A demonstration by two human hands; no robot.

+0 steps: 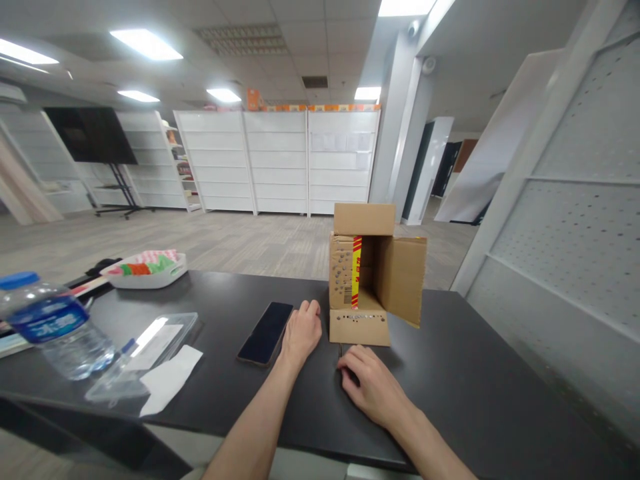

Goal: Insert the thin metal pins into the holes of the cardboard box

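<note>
A small cardboard box (pixel 383 267) stands on the black table, its mouth facing me. Three flaps are folded out; the left one covers part of the mouth, dotted with many small marks and edged with yellow-red tape (pixel 357 272). My left hand (pixel 303 328) rests left of the box, fingers curled in; anything inside them is hidden. A phone (pixel 265 333) with a dark screen lies just beside it. In front of the bottom flap, my right hand (pixel 369 381) pinches the end of a thin dark thing, too small to name.
On the left are a water bottle (pixel 53 323), a clear plastic case (pixel 170 337), white paper (pixel 173 380) and a white basket (pixel 147 272) of colourful packets. A white perforated panel (pixel 575 220) flanks the table's right edge. White shelves (pixel 277 160) stand beyond.
</note>
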